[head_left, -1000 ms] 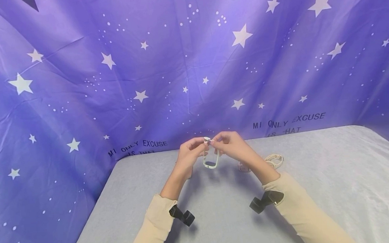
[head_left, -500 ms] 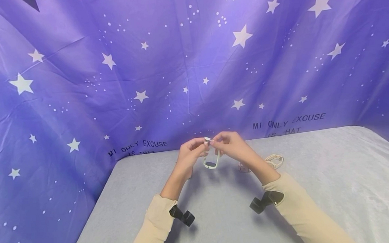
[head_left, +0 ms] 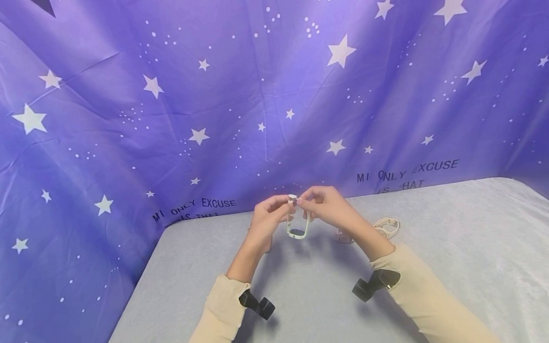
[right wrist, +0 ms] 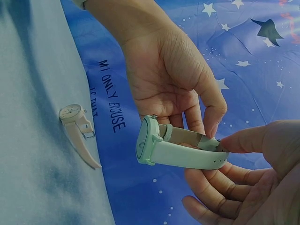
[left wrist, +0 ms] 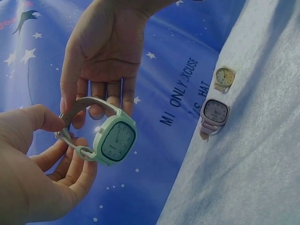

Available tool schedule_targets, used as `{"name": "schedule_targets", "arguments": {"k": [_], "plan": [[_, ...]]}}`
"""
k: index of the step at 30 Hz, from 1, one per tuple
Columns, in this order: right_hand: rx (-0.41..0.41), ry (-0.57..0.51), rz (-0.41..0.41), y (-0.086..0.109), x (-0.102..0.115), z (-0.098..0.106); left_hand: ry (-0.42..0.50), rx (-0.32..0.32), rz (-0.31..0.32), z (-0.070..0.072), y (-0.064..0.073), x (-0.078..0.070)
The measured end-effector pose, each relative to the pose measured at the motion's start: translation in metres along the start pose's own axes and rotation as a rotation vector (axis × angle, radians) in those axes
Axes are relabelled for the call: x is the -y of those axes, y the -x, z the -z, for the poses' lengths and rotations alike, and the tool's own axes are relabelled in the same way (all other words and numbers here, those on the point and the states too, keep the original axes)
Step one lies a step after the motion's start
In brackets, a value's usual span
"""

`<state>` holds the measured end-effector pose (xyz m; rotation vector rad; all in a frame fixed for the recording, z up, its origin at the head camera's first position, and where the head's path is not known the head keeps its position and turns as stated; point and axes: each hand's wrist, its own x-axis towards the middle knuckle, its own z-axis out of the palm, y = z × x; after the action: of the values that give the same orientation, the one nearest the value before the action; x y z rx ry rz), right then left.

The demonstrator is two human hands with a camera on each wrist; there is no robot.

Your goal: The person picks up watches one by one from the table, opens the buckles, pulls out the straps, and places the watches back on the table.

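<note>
A mint-green wristwatch [left wrist: 117,139] hangs dial-down from its strap, held in the air between both hands. Its strap [right wrist: 190,157] forms a loop, the two ends meeting at the silver buckle [left wrist: 61,132]. My left hand [head_left: 264,223] pinches the strap by the buckle with thumb and fingers. Opposite it, my right hand [head_left: 328,208] pinches the same end of the strap, thumb and forefinger at the overlap. Fingertips partly cover the buckle, so how far the strap is threaded cannot be told.
On the grey cloth-covered table [head_left: 305,304], right of the hands, lie a pink watch [left wrist: 215,112] and a cream watch [left wrist: 225,77]. My right forearm partly hides them in the head view. A purple starry curtain [head_left: 233,91] rises behind the table's far edge.
</note>
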<state>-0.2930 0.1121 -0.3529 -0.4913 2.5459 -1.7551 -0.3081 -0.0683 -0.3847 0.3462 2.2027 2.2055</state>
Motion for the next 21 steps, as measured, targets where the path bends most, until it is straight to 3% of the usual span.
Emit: {"name": "schedule_targets", "arguments": {"k": [21], "plan": [[0.001, 0.023, 0.006, 0.0010, 0.0013, 0.0006, 0.043, -0.013, -0.016, 0.0001, 0.0005, -0.0006]]}}
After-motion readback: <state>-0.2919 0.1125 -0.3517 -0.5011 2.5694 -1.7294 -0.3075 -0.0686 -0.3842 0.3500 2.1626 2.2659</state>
